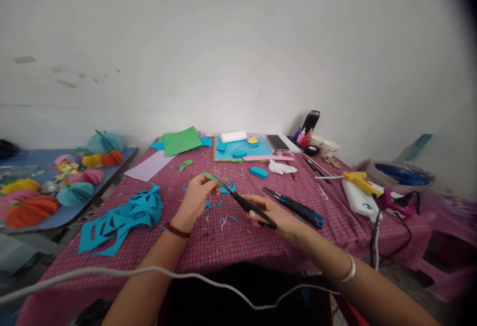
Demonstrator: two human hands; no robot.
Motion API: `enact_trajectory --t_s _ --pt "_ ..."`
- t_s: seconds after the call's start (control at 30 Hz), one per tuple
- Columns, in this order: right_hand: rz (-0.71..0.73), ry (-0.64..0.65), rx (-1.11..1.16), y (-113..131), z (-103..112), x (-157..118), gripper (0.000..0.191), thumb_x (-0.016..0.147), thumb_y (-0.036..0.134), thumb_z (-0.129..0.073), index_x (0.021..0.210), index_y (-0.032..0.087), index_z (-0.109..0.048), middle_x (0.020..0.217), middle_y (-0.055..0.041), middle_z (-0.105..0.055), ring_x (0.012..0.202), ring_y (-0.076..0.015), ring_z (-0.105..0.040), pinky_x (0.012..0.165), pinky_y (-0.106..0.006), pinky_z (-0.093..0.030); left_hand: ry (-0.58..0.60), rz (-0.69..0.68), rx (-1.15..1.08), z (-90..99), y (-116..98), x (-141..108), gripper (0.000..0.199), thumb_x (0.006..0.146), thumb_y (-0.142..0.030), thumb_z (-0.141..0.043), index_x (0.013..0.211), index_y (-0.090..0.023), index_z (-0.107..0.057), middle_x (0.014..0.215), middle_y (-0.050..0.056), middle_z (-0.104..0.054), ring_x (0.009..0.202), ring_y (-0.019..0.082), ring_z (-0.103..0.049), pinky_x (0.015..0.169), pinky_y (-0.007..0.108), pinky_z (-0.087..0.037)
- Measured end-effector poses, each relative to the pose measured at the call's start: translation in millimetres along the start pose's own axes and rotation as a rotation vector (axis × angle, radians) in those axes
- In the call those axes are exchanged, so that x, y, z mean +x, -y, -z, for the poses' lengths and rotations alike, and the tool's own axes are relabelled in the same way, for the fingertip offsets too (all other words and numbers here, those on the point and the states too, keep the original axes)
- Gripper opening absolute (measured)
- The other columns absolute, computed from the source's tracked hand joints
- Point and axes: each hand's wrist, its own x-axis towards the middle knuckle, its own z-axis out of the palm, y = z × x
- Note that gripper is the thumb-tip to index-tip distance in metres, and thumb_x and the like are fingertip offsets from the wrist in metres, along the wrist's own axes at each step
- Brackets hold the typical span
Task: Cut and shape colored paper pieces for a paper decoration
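Note:
My left hand (198, 193) pinches a small piece of green paper (210, 177) above the middle of the table. In my right hand (269, 212) is a pair of black-handled scissors (250, 205), its blades pointing up and left to the green piece. Whether the blades touch the paper is hard to make out. Cut green leaf shapes (185, 165) lie behind my left hand. Blue paper scraps (219, 205) and thin cuttings are scattered under both hands. Close to my right hand rests a dark blue-and-black tool with a flat blade (296, 207).
A heap of blue cut-out paper (126, 219) lies at the left. Green sheets (182, 140) and a lilac sheet (148, 165) sit behind. At the right are a yellow glue gun (360, 183), paper cups (329, 147) and a black bottle (310, 121). A white cable (208, 280) crosses the front.

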Motion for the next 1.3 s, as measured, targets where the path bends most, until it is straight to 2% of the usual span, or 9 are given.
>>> enact_trajectory --t_s 0.2,0.43,0.73,0.93,1.07,1.3 --pt "-0.021 -0.01 0.004 -2.1 -1.0 1.3 0.059 0.077 0.045 -0.066 0.128 0.021 -0.052 0.069 0.0036 -0.045 0.054 -0.0077 -0.037 0.049 -0.022 -0.027 0.031 0.019 0.028 1.2 3.5 0.0 0.01 0.063 -0.018 -0.066 0.063 -0.015 -0.056 0.055 -0.002 -0.059 0.049 0.01 -0.055 0.051 0.023 -0.044" --pt "-0.013 -0.036 0.038 -1.1 1.7 0.6 0.06 0.074 0.048 -0.068 0.125 0.02 -0.055 0.072 0.0021 -0.048 0.054 -0.0076 -0.037 0.048 -0.022 -0.027 0.202 0.192 -0.049 2.3 -1.2 -3.4 0.013 0.064 -0.021 -0.069 0.062 -0.013 -0.059 0.057 0.003 -0.063 0.048 0.011 -0.057 0.049 0.022 -0.044" --pt "-0.022 0.003 0.028 -2.4 7.1 -3.7 0.061 0.076 0.047 -0.066 0.128 0.019 -0.053 0.072 0.0019 -0.048 0.054 -0.0075 -0.037 0.048 -0.022 -0.027 0.316 0.282 -0.001 7.3 -3.7 -2.9 0.017 0.065 -0.027 -0.073 0.064 -0.012 -0.065 0.06 0.005 -0.066 0.048 0.01 -0.058 0.047 0.02 -0.044" --pt "-0.02 0.008 -0.047 -1.7 8.4 -5.2 0.054 0.079 0.041 -0.065 0.128 0.023 -0.054 0.064 0.0051 -0.041 0.053 -0.0076 -0.033 0.048 -0.021 -0.024 0.312 0.285 0.019 7.0 -2.6 -2.8 0.017 0.065 -0.026 -0.073 0.062 -0.012 -0.065 0.059 0.005 -0.066 0.05 0.01 -0.058 0.047 0.02 -0.044" --pt "-0.015 -0.009 -0.072 -1.1 7.8 -5.0 0.052 0.078 0.039 -0.066 0.128 0.026 -0.055 0.066 0.0049 -0.042 0.053 -0.0071 -0.031 0.048 -0.021 -0.021 0.292 0.294 0.017 5.5 -1.1 -2.6 0.013 0.064 -0.023 -0.071 0.06 -0.012 -0.064 0.058 0.005 -0.066 0.049 0.011 -0.058 0.047 0.02 -0.044" --pt "-0.027 -0.016 -0.072 -2.9 6.2 -6.0 0.053 0.08 0.038 -0.066 0.13 0.024 -0.053 0.065 0.0051 -0.041 0.052 -0.0064 -0.03 0.047 -0.02 -0.021 0.275 0.304 0.018 2.8 0.2 -3.3 0.011 0.064 -0.02 -0.068 0.06 -0.011 -0.064 0.057 0.006 -0.065 0.048 0.011 -0.058 0.047 0.02 -0.043"
